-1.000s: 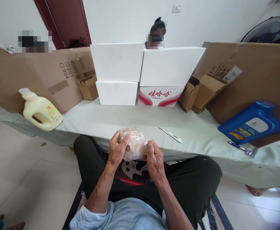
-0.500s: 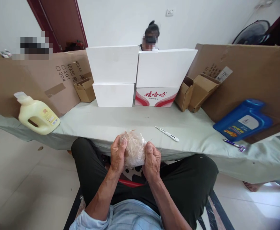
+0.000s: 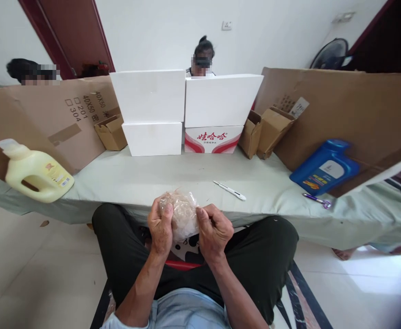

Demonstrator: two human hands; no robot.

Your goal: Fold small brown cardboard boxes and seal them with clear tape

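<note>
From my end I cannot make out what the one bundle contains; its crinkled clear wrap glares. It sits between both hands, at the counter's near edge. The left hand is curled round its left side, thumb on top, other fingers mostly hidden; the right hand is bent tight, pinching the right edge, fingertips partly out of my sight. I count one knife, one yellow jug, one blue bottle and one purple trinket, too small to identify. Four boxes stand two over two, with three small cartons beside them. Two people are mostly hidden behind; two cardboard sheets run out of frame
</note>
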